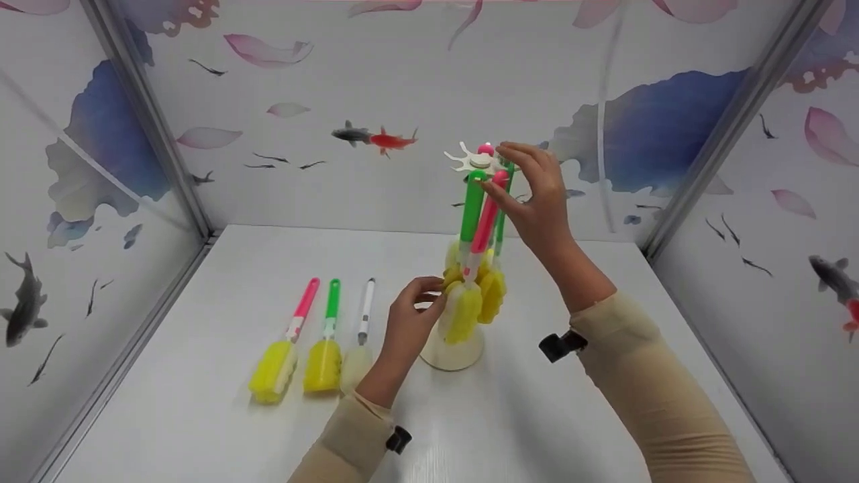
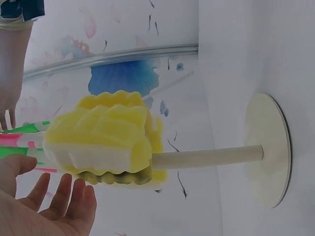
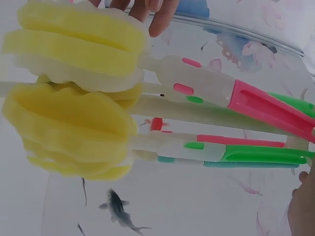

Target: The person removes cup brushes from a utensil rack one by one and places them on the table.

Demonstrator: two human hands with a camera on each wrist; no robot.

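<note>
A broad white table (image 1: 168, 429) carries the stand (image 2: 211, 157), a slim pale pole on a flat round base (image 2: 270, 172). The stand looks fairly light and probably sways when loaded up high, so a sideways tug could tip it; the pole seems the surest place to steady it.

Several sponge brushes hang around the stand's upper part, handles up and heads down, among them a pink-handled brush (image 1: 485, 225) and a green-handled brush (image 1: 473, 211) on its near side. Flat on the table to the left of the stand lie a loose pink brush (image 1: 294, 332), a loose green brush (image 1: 329, 329) and, nearest the stand, a white-handled brush (image 1: 363, 329). All are likely light, with stiff, smooth, perhaps slippery handles, best taken near the tip; the yellow sponge heads (image 1: 463, 312) should squash and give a vaguer hold.

The left hand (image 1: 413, 315) is just left of the stand, thumb and fingers apart, the hanging heads right beside its fingertips; contact is hard to judge. The right hand (image 1: 540, 188) reaches the stand's top from the right, thumb and fingertips around the handle tips at the small hooked wheel (image 1: 480, 161); one cannot tell whether they pinch anything.
</note>
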